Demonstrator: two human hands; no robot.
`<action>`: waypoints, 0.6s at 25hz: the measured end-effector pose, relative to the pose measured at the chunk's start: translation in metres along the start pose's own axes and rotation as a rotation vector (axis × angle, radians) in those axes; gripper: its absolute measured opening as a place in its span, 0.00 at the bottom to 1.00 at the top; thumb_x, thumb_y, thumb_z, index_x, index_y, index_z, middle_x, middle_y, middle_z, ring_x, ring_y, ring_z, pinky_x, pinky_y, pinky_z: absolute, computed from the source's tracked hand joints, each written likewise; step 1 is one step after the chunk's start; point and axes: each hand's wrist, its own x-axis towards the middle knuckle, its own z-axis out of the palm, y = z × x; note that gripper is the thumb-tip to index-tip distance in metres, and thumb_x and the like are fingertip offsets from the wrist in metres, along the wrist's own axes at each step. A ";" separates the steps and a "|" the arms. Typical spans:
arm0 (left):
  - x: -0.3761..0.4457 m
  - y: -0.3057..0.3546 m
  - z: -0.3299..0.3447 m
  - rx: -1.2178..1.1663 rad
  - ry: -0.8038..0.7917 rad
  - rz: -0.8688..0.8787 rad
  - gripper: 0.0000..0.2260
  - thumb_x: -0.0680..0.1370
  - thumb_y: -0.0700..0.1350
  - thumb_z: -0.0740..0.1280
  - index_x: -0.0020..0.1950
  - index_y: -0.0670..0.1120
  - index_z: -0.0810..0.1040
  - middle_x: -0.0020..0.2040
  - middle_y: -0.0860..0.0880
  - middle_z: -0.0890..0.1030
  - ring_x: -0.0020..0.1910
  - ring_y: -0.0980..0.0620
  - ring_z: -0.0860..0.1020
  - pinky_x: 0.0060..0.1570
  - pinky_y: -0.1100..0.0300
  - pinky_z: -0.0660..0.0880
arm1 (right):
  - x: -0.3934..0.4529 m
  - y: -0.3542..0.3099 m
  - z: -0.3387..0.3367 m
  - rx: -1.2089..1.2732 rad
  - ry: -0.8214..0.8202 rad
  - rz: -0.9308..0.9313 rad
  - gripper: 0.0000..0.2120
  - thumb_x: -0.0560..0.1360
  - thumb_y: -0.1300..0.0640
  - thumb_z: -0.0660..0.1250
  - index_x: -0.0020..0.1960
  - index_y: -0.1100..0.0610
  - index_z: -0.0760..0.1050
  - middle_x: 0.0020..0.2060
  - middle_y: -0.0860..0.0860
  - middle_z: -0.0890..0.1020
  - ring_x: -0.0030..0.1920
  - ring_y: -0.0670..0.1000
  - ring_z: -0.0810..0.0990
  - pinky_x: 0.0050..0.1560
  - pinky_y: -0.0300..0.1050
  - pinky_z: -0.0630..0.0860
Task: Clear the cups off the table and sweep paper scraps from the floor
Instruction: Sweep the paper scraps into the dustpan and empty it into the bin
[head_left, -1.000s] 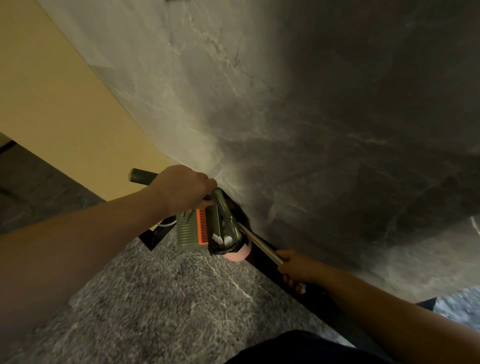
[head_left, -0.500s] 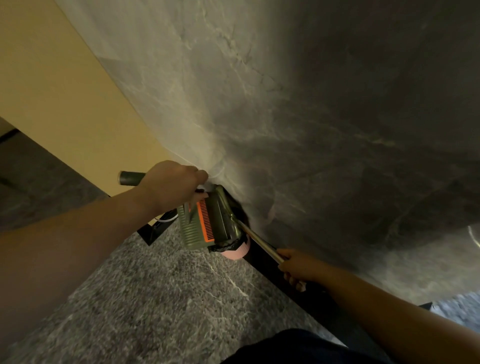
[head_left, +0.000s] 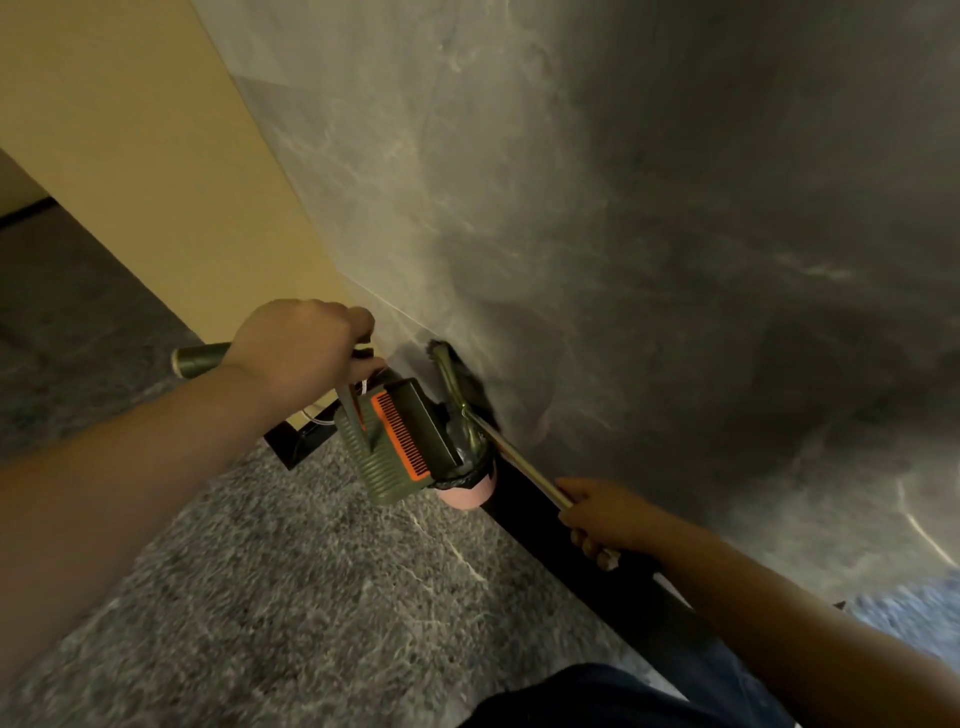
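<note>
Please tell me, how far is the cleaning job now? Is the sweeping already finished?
The sweeping looks done: no scraps show on the grey floor in view. In hand: the left hand tips the green dustpan over the pink bin, while the right hand holds the broom handle. The table and cups are out of view, so that part cannot be judged.

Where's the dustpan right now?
In the head view, centre-left: the green dustpan is tipped over the pink bin by the grey wall, its handle gripped by the left hand.
</note>
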 end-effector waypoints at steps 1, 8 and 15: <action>-0.007 -0.006 -0.002 -0.017 0.023 -0.018 0.17 0.75 0.61 0.66 0.49 0.47 0.77 0.38 0.48 0.79 0.34 0.45 0.76 0.28 0.60 0.64 | -0.006 -0.006 0.007 0.010 0.009 0.000 0.18 0.78 0.66 0.58 0.66 0.56 0.72 0.29 0.52 0.75 0.23 0.45 0.72 0.22 0.35 0.69; -0.086 -0.017 0.006 -0.175 -0.016 -0.069 0.17 0.76 0.62 0.64 0.46 0.47 0.73 0.33 0.50 0.71 0.32 0.47 0.71 0.25 0.59 0.60 | -0.065 -0.026 0.082 0.145 0.092 0.085 0.18 0.78 0.67 0.59 0.67 0.61 0.70 0.27 0.55 0.72 0.22 0.48 0.68 0.20 0.36 0.65; -0.164 0.005 0.026 -0.319 0.004 -0.033 0.17 0.75 0.61 0.68 0.42 0.47 0.74 0.27 0.50 0.70 0.23 0.52 0.68 0.21 0.63 0.59 | -0.129 -0.018 0.156 0.132 0.215 0.127 0.16 0.78 0.66 0.61 0.65 0.63 0.71 0.27 0.55 0.73 0.18 0.46 0.69 0.20 0.35 0.67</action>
